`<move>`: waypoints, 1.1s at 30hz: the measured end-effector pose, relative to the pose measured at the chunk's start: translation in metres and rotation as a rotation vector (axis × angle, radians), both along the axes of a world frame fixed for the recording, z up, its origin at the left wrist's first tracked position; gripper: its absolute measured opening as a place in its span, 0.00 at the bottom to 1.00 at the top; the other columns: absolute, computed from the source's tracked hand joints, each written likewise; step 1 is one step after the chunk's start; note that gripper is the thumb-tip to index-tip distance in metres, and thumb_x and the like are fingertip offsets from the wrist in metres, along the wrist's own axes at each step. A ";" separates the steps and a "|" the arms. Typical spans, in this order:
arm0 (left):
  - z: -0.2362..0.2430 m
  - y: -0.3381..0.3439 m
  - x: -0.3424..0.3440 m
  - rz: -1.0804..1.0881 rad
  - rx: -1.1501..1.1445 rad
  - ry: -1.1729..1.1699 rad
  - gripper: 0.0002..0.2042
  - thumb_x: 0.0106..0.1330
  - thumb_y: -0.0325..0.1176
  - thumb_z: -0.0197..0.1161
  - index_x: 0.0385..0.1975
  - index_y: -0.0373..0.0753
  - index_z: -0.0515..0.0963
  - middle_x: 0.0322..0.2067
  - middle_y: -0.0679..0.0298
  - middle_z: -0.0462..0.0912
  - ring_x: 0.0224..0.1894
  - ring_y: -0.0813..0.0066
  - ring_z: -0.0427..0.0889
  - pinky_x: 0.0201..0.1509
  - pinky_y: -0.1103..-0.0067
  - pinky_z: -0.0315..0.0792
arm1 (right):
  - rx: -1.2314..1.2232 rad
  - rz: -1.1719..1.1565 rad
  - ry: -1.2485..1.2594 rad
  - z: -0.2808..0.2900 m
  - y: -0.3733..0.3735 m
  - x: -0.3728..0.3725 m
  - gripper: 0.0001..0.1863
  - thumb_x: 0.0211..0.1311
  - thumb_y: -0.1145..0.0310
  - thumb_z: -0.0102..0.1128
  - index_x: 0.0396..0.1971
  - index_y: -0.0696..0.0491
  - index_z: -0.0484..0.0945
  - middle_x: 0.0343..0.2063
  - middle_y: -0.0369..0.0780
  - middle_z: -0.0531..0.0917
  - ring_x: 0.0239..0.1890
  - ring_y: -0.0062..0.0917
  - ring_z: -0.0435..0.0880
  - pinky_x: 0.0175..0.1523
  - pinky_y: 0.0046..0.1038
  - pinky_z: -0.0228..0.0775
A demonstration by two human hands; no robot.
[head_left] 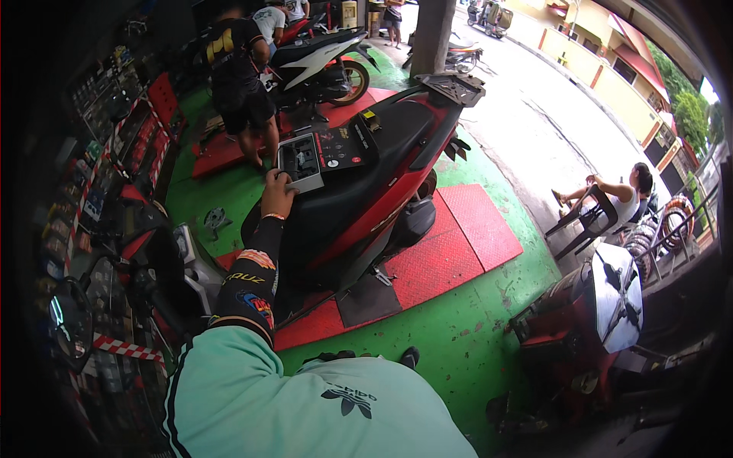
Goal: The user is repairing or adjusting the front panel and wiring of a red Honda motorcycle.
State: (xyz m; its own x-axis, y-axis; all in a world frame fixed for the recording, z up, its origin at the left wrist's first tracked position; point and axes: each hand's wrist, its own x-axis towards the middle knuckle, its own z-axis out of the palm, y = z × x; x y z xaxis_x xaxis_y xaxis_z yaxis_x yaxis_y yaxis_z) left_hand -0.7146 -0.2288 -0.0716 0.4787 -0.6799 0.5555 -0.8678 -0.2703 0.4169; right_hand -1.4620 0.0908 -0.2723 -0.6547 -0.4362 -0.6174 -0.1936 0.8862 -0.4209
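Observation:
My left hand (pixel 278 195) reaches forward in a black printed sleeve. Its fingers are closed on the near left corner of an open box (pixel 311 183). Dark parts lie in the box's pale tray, though their exact kind is too small to tell. The black printed lid (pixel 341 146) is folded back to the right. The box rests on the black seat (pixel 401 126) of a red and black scooter (pixel 359 221). A small yellow and black item (pixel 371 118) sits just beyond the lid. My right hand is out of view.
The scooter stands on a red metal platform (pixel 466 229) over green floor. A person in black (pixel 237 72) stands beside a white motorcycle (pixel 317 61). Another scooter (pixel 172 259) is close on my left, a red one (pixel 580 305) at right. Someone sits on a chair (pixel 595 217).

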 end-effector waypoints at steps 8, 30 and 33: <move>0.016 0.063 -0.105 0.093 -0.145 0.043 0.17 0.54 0.28 0.75 0.38 0.38 0.72 0.56 0.55 0.70 0.54 0.50 0.77 0.50 0.64 0.75 | 0.093 0.277 -0.033 0.005 -0.167 -0.055 0.30 0.50 0.65 0.70 0.54 0.58 0.72 0.44 0.51 0.83 0.46 0.40 0.83 0.51 0.40 0.76; -0.070 0.446 -0.435 0.854 0.040 0.478 0.18 0.47 0.22 0.77 0.29 0.36 0.69 0.51 0.52 0.69 0.55 0.49 0.74 0.56 0.61 0.70 | -1.470 1.540 -0.032 0.199 -0.566 0.416 0.14 0.62 0.60 0.64 0.38 0.55 0.82 0.40 0.47 0.82 0.50 0.43 0.79 0.56 0.41 0.70; -0.062 0.470 -0.466 0.953 0.116 0.431 0.19 0.46 0.22 0.77 0.29 0.36 0.69 0.50 0.51 0.69 0.55 0.48 0.74 0.57 0.62 0.70 | -1.417 1.465 0.248 0.250 -0.606 0.518 0.32 0.56 0.54 0.68 0.62 0.41 0.71 0.62 0.47 0.70 0.65 0.48 0.68 0.65 0.50 0.64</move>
State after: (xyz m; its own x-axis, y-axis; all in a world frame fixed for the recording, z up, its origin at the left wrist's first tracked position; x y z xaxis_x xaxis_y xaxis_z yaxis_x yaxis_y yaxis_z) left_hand -1.1803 0.2411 -0.1334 0.9851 0.0434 0.1663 -0.0596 -0.8210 0.5678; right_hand -0.9445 -0.5153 -0.0221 0.5549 -0.5961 0.5802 -0.4552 -0.8014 -0.3880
